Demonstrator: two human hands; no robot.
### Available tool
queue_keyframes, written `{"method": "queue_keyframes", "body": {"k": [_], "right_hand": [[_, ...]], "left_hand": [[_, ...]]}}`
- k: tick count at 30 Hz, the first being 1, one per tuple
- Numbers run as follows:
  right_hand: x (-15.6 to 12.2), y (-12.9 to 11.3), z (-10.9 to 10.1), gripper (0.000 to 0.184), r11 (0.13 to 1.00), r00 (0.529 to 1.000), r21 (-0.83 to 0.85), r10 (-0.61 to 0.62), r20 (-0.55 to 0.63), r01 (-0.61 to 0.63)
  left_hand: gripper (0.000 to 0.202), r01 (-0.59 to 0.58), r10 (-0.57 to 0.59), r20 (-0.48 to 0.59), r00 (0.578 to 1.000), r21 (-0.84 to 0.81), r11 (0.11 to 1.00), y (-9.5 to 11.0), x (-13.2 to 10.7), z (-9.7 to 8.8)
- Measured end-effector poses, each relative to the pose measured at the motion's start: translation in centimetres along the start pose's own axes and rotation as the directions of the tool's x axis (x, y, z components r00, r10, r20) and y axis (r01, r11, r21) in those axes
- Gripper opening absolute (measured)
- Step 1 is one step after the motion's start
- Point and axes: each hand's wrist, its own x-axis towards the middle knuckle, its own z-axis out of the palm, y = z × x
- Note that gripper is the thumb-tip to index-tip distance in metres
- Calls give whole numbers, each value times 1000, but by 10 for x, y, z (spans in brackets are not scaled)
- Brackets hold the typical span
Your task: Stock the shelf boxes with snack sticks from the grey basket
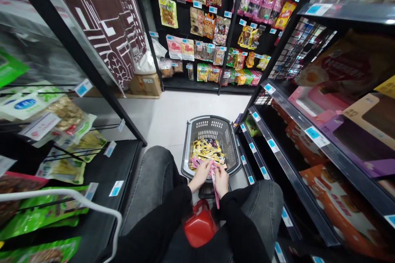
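Note:
A grey plastic shopping basket stands on the floor between my knees. Many small yellow packets lie in it, with a few pink ones among them. Over its near rim, my left hand and my right hand come together, fingers pinched on a thin pink plastic strip, which looks like packaging. One end of the strip hangs below my right hand. Closer to me, between my thighs, is a glossy red object whose kind I cannot make out.
Black shelving with boxed goods runs along my right. On the left a rack holds snack bags, and a white curved bar crosses low. Hanging snack packets cover the back wall. A cardboard box sits at back left.

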Motion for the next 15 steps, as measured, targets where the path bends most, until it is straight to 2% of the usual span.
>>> {"method": "queue_keyframes", "body": {"k": [3, 7, 12, 15], "right_hand": [[-2, -8, -2, 31, 994, 998, -105, -38, -40, 33], [-4, -17, -4, 32, 975, 994, -191, -110, 25, 113], [-3, -15, -10, 33, 944, 971, -241, -200, 132, 227], [-1, -13, -14, 32, 930, 957, -253, -227, 181, 268]], "left_hand": [[29, -115, 113, 21, 993, 105, 988, 9, -5, -5], [28, -176, 174, 26, 984, 229, 958, 18, -5, -18], [28, -223, 193, 172, 966, 177, 959, 9, 5, -30], [27, -226, 193, 180, 965, 184, 957, 5, 7, -30]]}}
